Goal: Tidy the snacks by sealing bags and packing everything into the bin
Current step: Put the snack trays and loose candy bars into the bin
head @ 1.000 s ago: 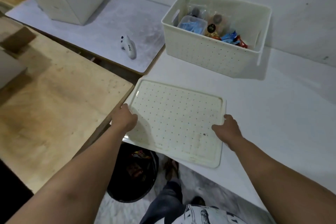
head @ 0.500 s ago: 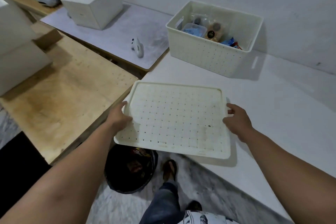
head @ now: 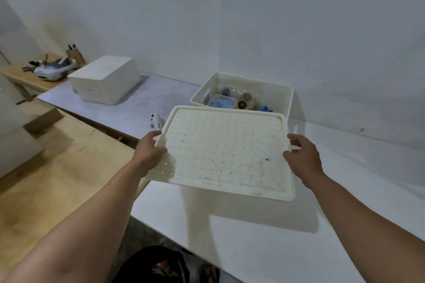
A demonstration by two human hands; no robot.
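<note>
Two hands carry the perforated lid [head: 226, 151] clear of the white table [head: 287, 236]: left hand [head: 149, 153] and right hand [head: 302, 156] each grip a short edge, fingers curled under, thumbs on top. Beyond the fingertips, the open bin [head: 279, 94] holds the packed snacks [head: 232, 100]. Step judged: closing the bin, near the end. Next move calls for squaring the lid over the rim and lowering it evenly. Bin's front wall is hidden behind the lid; snack labels are unreadable.

Dim, flat, bluish indoor light — soft overall, slightly blurred. The lid [head: 226, 151] casts a broad shadow on the white table [head: 264, 248]; wide-angle bending shows at the edges.
</note>
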